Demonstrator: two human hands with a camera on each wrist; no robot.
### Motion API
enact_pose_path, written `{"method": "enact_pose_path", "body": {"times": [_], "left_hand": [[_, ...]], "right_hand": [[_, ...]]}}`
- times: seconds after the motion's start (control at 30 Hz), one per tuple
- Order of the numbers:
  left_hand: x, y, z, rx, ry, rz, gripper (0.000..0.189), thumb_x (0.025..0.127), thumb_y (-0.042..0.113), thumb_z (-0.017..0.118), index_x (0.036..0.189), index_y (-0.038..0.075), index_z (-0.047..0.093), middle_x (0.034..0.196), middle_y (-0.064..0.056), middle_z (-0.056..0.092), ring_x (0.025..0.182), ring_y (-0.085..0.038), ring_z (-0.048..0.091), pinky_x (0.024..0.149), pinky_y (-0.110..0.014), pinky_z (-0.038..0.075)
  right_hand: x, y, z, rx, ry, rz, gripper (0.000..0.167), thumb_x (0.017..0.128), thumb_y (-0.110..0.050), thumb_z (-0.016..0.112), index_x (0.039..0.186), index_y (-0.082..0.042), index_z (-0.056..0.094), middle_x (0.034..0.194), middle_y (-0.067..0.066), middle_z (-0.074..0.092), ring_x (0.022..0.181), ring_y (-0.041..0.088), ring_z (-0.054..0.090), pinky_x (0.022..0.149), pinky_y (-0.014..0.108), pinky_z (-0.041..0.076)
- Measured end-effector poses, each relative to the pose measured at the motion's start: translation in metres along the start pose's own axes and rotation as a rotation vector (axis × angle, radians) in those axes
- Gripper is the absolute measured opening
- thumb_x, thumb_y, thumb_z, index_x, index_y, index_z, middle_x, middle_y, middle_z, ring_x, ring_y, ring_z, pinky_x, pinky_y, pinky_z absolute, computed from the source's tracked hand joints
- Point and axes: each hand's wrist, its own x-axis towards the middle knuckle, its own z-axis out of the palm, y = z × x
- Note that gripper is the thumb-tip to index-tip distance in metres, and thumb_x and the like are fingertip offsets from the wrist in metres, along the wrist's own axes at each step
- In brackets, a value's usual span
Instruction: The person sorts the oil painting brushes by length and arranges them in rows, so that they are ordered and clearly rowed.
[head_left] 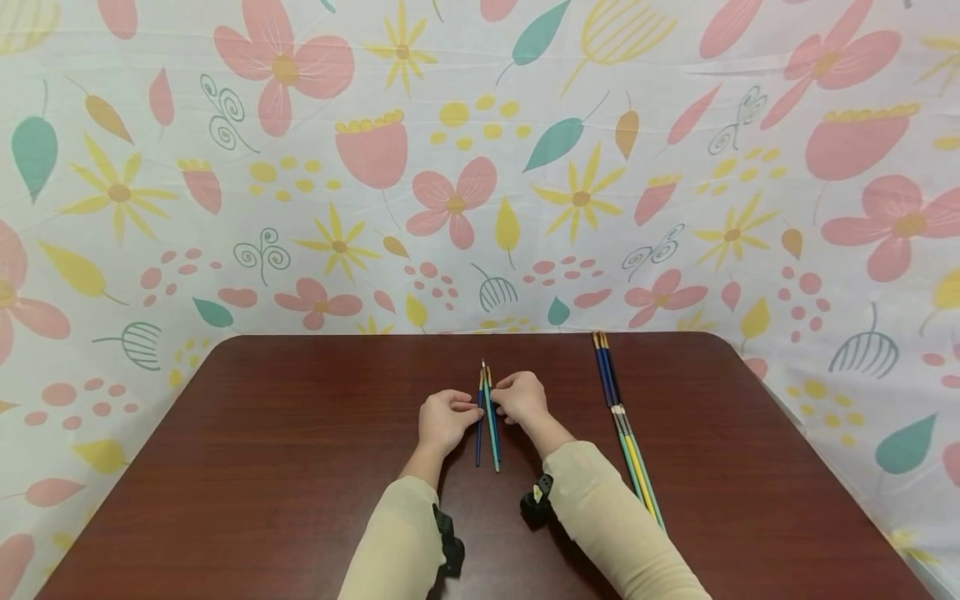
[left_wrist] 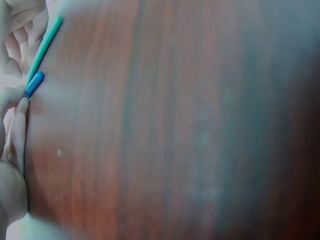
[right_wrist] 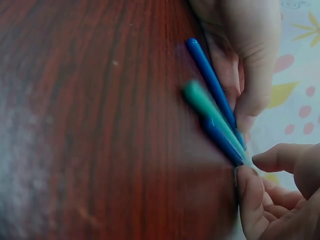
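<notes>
Three slim paintbrushes lie close together on the dark wooden table, bristles toward the back: a left blue paintbrush [head_left: 478, 437], a green paintbrush [head_left: 493, 433] in the middle and a right blue paintbrush [head_left: 498, 442]. My left hand [head_left: 445, 423] pinches the left blue one between thumb and fingers; its blue handle end [left_wrist: 35, 84] sticks out past the fingertips in the left wrist view. From the other side, my right hand [head_left: 521, 397] holds the right blue one [right_wrist: 222, 141] at thumb and index finger. The green handle [right_wrist: 210, 107] runs between both hands.
Toward the table's right side lies a row of more paintbrushes: dark blue ones [head_left: 606, 371] at the back, green and yellow ones [head_left: 636, 462] in front, end to end. The right forearm passes close to them. A flowered cloth [head_left: 450, 167] hangs behind the table's back edge.
</notes>
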Motion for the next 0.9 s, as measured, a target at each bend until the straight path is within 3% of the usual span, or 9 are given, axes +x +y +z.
{"method": "enact_pose_path", "body": {"times": [0.2,0.43,0.7,0.9], "left_hand": [[-0.0017,0.0018,-0.0009,-0.005,-0.001,-0.012,0.025,0.079,0.020,0.076,0.100,0.007,0.070,0.089,-0.006,0.075,0.084,-0.019,0.070,0.075,-0.034,0.055],[-0.0010,0.0031,-0.0005,0.002,-0.002,0.005,0.026,0.080,0.020,0.075,0.101,0.007,0.070,0.089,-0.005,0.075,0.083,-0.018,0.070,0.075,-0.034,0.055],[0.0012,0.0020,-0.0012,0.011,0.009,0.006,0.026,0.079,0.020,0.076,0.100,0.007,0.070,0.089,-0.004,0.075,0.083,-0.017,0.070,0.075,-0.034,0.055],[-0.0009,-0.0015,-0.0004,0.018,-0.007,-0.025,0.025,0.080,0.023,0.076,0.101,0.010,0.070,0.090,-0.002,0.074,0.084,-0.016,0.070,0.076,-0.033,0.055]], "right_hand": [[-0.0009,-0.0017,0.0008,-0.116,-0.003,-0.032,0.020,0.086,-0.015,0.067,0.102,-0.002,0.067,0.081,0.012,0.069,0.057,0.018,0.063,0.047,0.027,0.051],[0.0005,-0.0048,0.0005,-0.330,0.057,-0.048,0.029,0.084,-0.023,0.070,0.108,-0.008,0.067,0.101,0.010,0.067,0.078,0.022,0.063,0.060,0.033,0.051],[-0.0007,-0.0083,-0.0031,-0.358,0.084,-0.091,0.028,0.085,-0.018,0.069,0.110,-0.006,0.067,0.106,0.013,0.067,0.086,0.027,0.065,0.066,0.037,0.054],[-0.0031,-0.0029,-0.0040,-0.297,0.096,-0.077,0.025,0.085,-0.019,0.068,0.106,-0.006,0.068,0.105,0.011,0.068,0.086,0.027,0.065,0.066,0.037,0.054]]}}
